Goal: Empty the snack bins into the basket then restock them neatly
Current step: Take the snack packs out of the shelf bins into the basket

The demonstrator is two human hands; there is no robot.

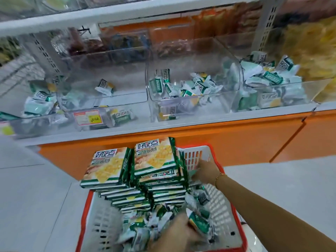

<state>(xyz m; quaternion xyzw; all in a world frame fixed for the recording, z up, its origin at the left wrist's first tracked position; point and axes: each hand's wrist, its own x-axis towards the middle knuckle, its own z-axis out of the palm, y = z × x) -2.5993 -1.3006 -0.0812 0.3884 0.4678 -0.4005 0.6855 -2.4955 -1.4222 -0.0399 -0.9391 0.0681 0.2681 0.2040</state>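
Observation:
A red and white basket (pixel 223 213) stands on the floor below the shelf. It holds two stacks of large cracker packs (pixel 154 166) and a heap of small green and white snack packets (pixel 145 226). My left hand (pixel 174 233), blurred at the near end of the basket, grips a small packet (pixel 199 222) above the heap. My right hand (pixel 207 170) reaches into the basket's far right corner beside the stacks, with its fingertips hidden among packets. On the shelf, the clear left bin (pixel 101 79) holds a few packets. The middle bin (pixel 190 84) and right bin (pixel 272 88) hold more.
An orange cabinet front (pixel 218 142) runs under the shelf edge. A price label (pixel 88 117) sticks on the front of the left bin. Further bins of brown and yellow snacks (pixel 312 44) sit behind and to the right. White floor tiles (pixel 36 197) lie left of the basket.

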